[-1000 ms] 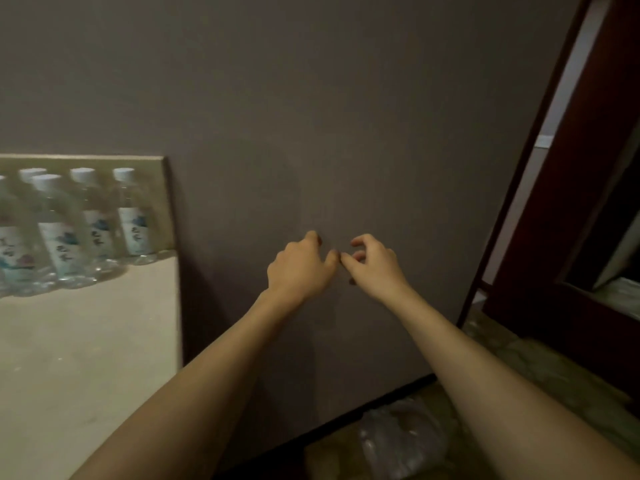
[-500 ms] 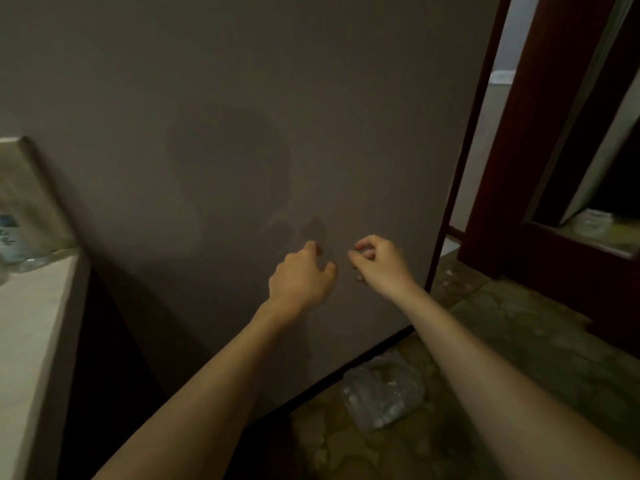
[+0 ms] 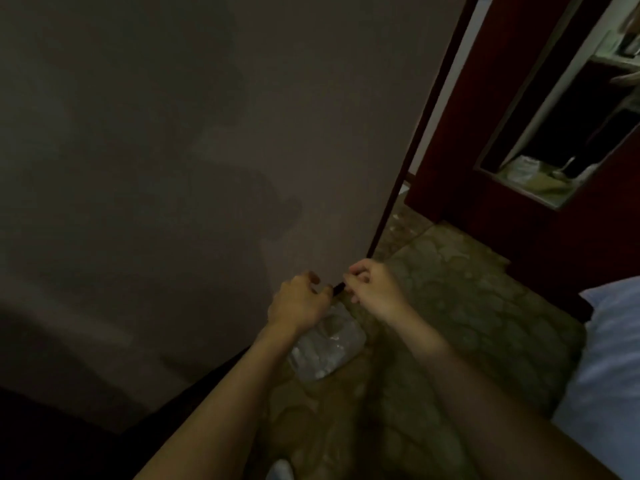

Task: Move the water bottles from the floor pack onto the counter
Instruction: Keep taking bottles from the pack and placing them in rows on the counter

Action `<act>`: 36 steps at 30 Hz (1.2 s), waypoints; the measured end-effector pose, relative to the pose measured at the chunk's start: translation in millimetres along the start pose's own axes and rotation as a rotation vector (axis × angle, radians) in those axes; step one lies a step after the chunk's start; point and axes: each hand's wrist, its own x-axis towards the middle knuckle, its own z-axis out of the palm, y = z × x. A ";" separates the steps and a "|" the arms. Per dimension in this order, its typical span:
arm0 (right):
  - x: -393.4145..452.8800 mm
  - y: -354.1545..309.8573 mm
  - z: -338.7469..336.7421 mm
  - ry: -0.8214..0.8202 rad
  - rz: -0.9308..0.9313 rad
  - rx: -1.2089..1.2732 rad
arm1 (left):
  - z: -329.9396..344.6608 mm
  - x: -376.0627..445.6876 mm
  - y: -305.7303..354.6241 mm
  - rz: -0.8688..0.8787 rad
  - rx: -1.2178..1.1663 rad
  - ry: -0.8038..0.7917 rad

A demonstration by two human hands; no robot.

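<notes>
View has dropped: floor pack [image 3: 327, 344] below both curled hands [image 3: 300, 303], labels seemingly unreadable.

I see a plain grey-brown wall [image 3: 173, 150] edged by a dark, near-black trim strip [image 3: 420, 133]. The floor [image 3: 450, 306] is mottled olive-green and brown, with a cobbled, stone-like pattern. The floor pack [image 3: 325, 344] is clear, glinting whitish plastic. At right stands deep red-brown woodwork [image 3: 519, 220], and pale bluish-white fabric [image 3: 609, 375] fills the lower right.
</notes>
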 end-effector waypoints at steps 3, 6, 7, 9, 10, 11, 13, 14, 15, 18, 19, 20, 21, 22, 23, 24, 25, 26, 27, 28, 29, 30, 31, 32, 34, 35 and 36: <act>32.6 19.4 13.1 -0.070 0.082 0.002 | 22.3 30.3 -15.6 -0.079 -0.098 -0.047; 54.9 38.2 31.7 -0.124 0.162 0.025 | 44.7 54.5 -33.5 -0.136 -0.160 -0.111; 60.9 45.3 38.8 -0.141 0.189 0.030 | 50.9 61.7 -38.1 -0.158 -0.165 -0.125; 72.4 61.0 49.2 -0.165 0.231 0.023 | 60.2 75.4 -45.9 -0.195 -0.190 -0.115; 78.1 67.9 52.2 -0.173 0.250 0.017 | 62.7 80.4 -47.4 -0.209 -0.208 -0.105; 85.0 76.2 54.6 -0.180 0.268 0.019 | 66.0 85.9 -49.2 -0.225 -0.218 -0.103; 97.9 89.6 57.7 -0.209 0.299 0.011 | 73.2 96.7 -52.3 -0.251 -0.237 -0.110; 103.8 95.1 58.7 -0.233 0.310 0.000 | 78.4 102.1 -54.8 -0.265 -0.249 -0.107; 110.6 103.0 60.8 -0.257 0.320 -0.014 | 84.3 107.4 -57.3 -0.288 -0.260 -0.101; 127.3 127.1 64.5 -0.347 0.368 -0.027 | 102.1 120.6 -63.2 -0.369 -0.283 -0.095; 133.1 135.8 63.8 -0.374 0.389 -0.026 | 109.0 125.7 -64.3 -0.397 -0.293 -0.103; 139.5 142.8 62.0 -0.394 0.402 -0.025 | 116.8 131.3 -65.0 -0.415 -0.308 -0.103; 147.7 150.9 59.4 -0.410 0.410 -0.025 | 124.5 138.3 -64.4 -0.440 -0.319 -0.100; 156.6 157.9 55.5 -0.428 0.417 -0.020 | 132.7 145.8 -63.0 -0.459 -0.328 -0.091; 167.1 165.7 50.9 -0.453 0.428 -0.012 | 141.5 154.4 -59.4 -0.486 -0.338 -0.083; 180.4 175.4 45.9 -0.482 0.430 -0.010 | 151.5 164.8 -55.1 -0.504 -0.351 -0.070; 193.7 186.2 41.7 -0.512 0.426 -0.013 | 162.1 175.5 -50.2 -0.532 -0.364 -0.053; 206.3 198.3 37.0 -0.539 0.420 -0.028 | 173.2 185.4 -44.5 -0.559 -0.375 -0.033; 219.8 209.6 32.4 -0.567 0.421 -0.047 | 184.0 195.3 -38.0 -0.586 -0.386 -0.012; 232.4 218.8 27.4 -0.594 0.427 -0.062 | 194.8 203.8 -31.3 -0.609 -0.401 0.004; 244.4 227.8 22.8 -0.615 0.430 -0.077 | 205.2 211.4 -24.7 -0.632 -0.421 0.008; 255.8 236.5 18.7 -0.625 0.426 -0.093 | 215.6 219.5 -19.0 -0.648 -0.438 0.007; 266.9 246.1 15.6 -0.634 0.420 -0.105 | 226.6 228.0 -15.9 -0.666 -0.449 0.010; 277.5 255.6 13.5 -0.647 0.422 -0.109 | 237.0 235.9 -15.0 -0.678 -0.457 0.020; 296.1 276.6 14.4 -0.687 0.442 -0.097 | 255.5 251.1 -18.1 -0.697 -0.474 0.064; 304.4 286.6 17.2 -0.707 0.446 -0.090 | 264.2 258.6 -22.7 -0.719 -0.481 0.086; 311.4 297.8 20.7 -0.721 0.451 -0.091 | 272.4 266.7 -28.7 -0.743 -0.490 0.100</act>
